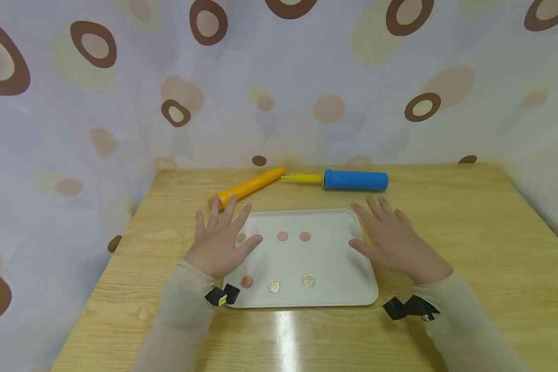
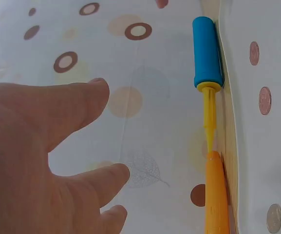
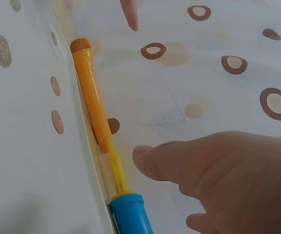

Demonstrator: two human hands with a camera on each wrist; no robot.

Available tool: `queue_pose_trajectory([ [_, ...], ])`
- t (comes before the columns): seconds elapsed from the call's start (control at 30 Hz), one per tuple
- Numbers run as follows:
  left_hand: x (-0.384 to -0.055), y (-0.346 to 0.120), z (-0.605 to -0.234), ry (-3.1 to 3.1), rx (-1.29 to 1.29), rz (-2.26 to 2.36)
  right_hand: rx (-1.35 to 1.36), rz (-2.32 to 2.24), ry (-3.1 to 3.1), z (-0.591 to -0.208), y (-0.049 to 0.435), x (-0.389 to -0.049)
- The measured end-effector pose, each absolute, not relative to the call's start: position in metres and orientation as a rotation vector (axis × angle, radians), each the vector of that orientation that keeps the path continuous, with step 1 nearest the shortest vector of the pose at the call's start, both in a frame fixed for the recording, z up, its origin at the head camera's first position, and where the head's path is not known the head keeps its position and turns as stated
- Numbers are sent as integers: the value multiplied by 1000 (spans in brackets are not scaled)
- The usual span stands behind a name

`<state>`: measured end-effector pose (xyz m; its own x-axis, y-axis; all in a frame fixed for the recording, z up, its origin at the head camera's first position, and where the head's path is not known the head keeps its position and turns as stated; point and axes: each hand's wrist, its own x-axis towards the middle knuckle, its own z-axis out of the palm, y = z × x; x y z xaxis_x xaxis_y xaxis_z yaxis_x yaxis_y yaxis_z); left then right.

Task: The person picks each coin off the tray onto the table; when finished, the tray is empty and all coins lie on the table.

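Observation:
A white tray [image 1: 335, 258] lies on the wooden table with several coins on it. Copper coins [image 1: 282, 236] sit in its back half, and another copper coin [image 1: 247, 281] is near the front left. Two gold-coloured coins [image 1: 309, 280] lie along the front. A dull coin [image 1: 241, 237] shows beside my left thumb. My left hand [image 1: 223, 245] is over the tray's left edge, fingers spread, holding nothing. Over the right edge is my right hand [image 1: 395, 243], also spread and holding nothing.
Behind the tray lie a blue hand pump [image 1: 355, 180] with a yellow nozzle and an orange tube [image 1: 251, 187] with a flared end. A patterned curtain [image 1: 297, 77] hangs behind the table [image 1: 469, 232] and at both sides.

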<state>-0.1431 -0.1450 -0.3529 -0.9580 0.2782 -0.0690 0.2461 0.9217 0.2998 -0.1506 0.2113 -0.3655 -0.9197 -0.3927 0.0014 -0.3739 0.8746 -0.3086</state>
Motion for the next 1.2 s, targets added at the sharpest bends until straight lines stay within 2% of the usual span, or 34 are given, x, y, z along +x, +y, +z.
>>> queue_pose_trajectory([
  [0.2,-151,-149,-359,2994,390,416,-606,-597,2888,-368,197,-165],
  [0.5,-164,-160,-374,2869,111,370,-558,-646,2750,-390,164,-199],
  [0.73,-174,-165,-383,2756,52,364,-500,-709,2622,-403,138,-228],
  [1.2,-179,-166,-401,2632,-41,565,-646,-692,2605,-408,119,-225],
])
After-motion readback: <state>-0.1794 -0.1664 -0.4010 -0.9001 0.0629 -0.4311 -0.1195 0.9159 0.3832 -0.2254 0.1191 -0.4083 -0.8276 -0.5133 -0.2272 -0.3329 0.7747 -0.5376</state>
